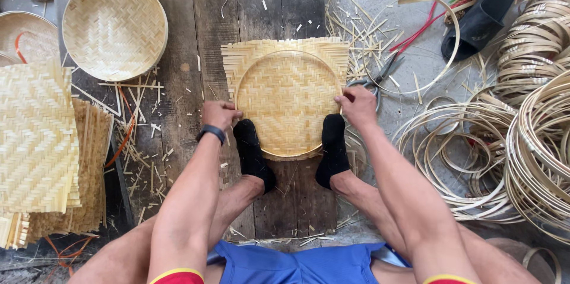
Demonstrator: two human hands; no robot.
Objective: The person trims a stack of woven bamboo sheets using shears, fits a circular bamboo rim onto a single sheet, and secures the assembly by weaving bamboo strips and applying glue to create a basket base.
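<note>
A square woven bamboo mat (288, 91) lies on the wooden boards with a round bamboo hoop (249, 70) pressed onto it. My left hand (220, 114) grips the hoop's left rim, a dark band on the wrist. My right hand (357, 104) grips the right rim. Both feet in black socks (252, 153) press on the near edge of the mat.
A finished round bamboo tray (114, 27) lies at the far left, with a stack of woven mats (37, 141) nearer. Scissors (380, 79) lie right of the mat. Coils of bamboo hoops (522, 141) fill the right side. A black shoe (482, 16) is far right.
</note>
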